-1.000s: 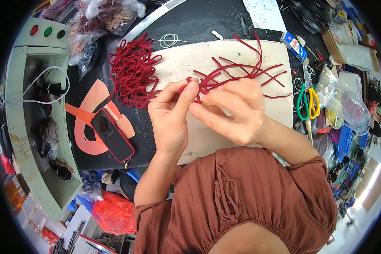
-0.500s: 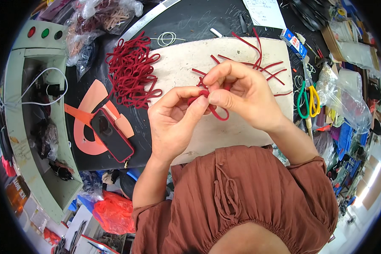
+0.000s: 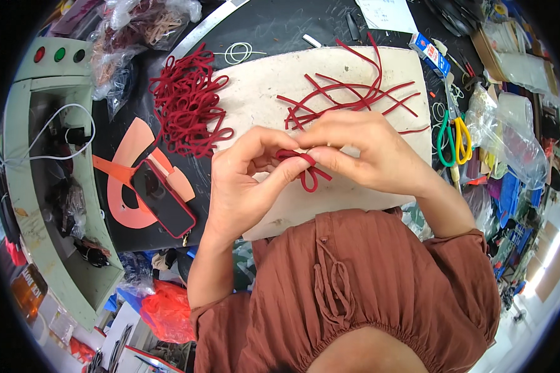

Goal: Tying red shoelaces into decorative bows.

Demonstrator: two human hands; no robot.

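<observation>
Between my hands, over the white board (image 3: 330, 193), is a dark red cord bow (image 3: 309, 179) with loops hanging down. My left hand (image 3: 255, 180) pinches the bow between thumb and fingers. From the other side, my right hand (image 3: 370, 152) is closed at the bow's middle, thumb against the fingertips; its fingers partly hide the cord. Loose lengths of red cord (image 3: 348, 99) lie crossed on the board just beyond my hands. A heap of looped red cord pieces (image 3: 190, 102) sits at the board's left edge.
A phone (image 3: 163, 198) in a red case lies on salmon-coloured cut pieces (image 3: 121, 202) at left. On the right are scissors (image 3: 455, 143) with green and yellow handles, a small blue box (image 3: 430, 55) and plastic bags (image 3: 507, 140). A grey-green metal cabinet (image 3: 43, 68) stands far left.
Both hands have come slightly nearer to my body with the bow. The bow has turned, so its loops and a tail show more. My right fingers have lowered over its middle.
</observation>
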